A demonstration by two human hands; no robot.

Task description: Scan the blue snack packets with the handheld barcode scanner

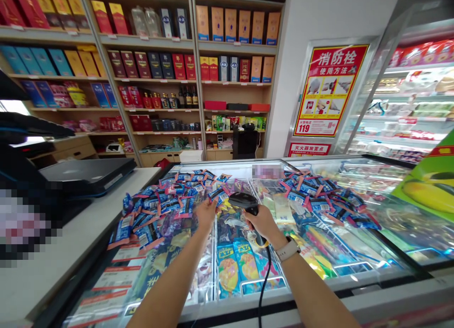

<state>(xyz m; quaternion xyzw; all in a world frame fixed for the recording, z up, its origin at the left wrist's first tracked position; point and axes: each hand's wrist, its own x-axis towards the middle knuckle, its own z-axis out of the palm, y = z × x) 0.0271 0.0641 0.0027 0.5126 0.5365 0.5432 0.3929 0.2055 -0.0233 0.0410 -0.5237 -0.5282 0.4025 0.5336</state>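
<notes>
Bright light everywhere, the chiller (pixel 399 72) glowing at right! Glare streaks the freezer glass (pixel 369 179). Wide-angle stretch leans the edges, pixel blocks masking lower left.

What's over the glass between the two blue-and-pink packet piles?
Head view: left hand pinching one such packet, right hand holding a black handheld scanner.

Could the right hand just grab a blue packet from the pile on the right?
Probably not as things stand: the right hand is wrapped around a black scanner. Otherwise the way looks free; those blue packets lie uncovered nearby.
</notes>
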